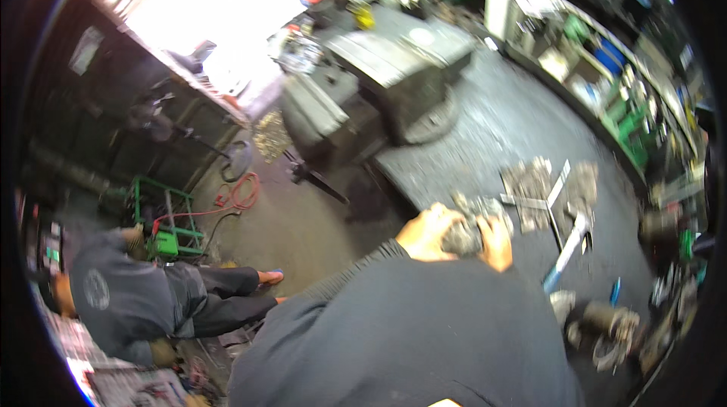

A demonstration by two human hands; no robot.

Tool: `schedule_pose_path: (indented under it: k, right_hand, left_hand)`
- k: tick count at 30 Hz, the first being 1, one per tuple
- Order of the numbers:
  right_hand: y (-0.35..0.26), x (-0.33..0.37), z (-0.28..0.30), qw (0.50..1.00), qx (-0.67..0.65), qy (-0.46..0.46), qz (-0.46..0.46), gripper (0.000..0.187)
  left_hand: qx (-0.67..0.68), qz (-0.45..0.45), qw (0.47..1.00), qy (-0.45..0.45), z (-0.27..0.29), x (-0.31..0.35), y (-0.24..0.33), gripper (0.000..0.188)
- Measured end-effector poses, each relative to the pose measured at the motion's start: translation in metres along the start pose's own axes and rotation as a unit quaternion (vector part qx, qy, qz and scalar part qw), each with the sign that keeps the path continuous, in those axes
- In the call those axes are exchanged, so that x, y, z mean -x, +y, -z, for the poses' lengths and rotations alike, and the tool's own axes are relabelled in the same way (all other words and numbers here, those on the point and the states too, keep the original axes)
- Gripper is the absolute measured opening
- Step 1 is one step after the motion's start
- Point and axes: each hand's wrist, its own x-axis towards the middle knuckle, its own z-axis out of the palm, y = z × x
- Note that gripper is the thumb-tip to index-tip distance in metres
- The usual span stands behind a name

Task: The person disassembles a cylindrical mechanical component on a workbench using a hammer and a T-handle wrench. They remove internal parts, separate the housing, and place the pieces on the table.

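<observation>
Both of my hands are closed around a rounded grey metal part [462,239] at the near edge of the workbench [485,112]. My left hand [430,233] grips its left side, and my right hand [496,244] wraps its right side. Motion blur hides what kind of part it is. Just beyond my right hand lie greyish work gloves [526,180], with a three-armed Y-shaped wrench [547,205] across them. Right of my right hand rests a hammer [563,257] with a blue lower handle.
A large bench vise [386,77] stands at the bench's far left corner. Dirty metal parts [609,325] and a slim blue tool [615,291] lie at right. Crowded shelves [613,81] line the right side. At left are another person [132,297], a green frame [166,214] and a red hose [242,193].
</observation>
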Motion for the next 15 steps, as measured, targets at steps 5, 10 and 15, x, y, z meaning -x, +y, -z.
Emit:
schedule_pose_path:
  k: [5,10,15]
  right_hand:
    - [-0.020,-0.014,0.015,0.998,-0.066,0.022,0.007,0.084]
    - [-0.028,-0.014,0.019,0.998,-0.040,-0.003,-0.041,0.085]
    - [-0.029,-0.016,0.019,0.998,-0.038,-0.014,-0.048,0.087]
  left_hand:
    - [0.059,0.056,0.996,0.043,0.003,0.005,0.015,0.075]
    - [0.088,0.069,0.994,0.017,0.000,0.002,0.008,0.077]
    - [0.093,0.043,0.995,0.017,-0.002,0.000,-0.004,0.082]
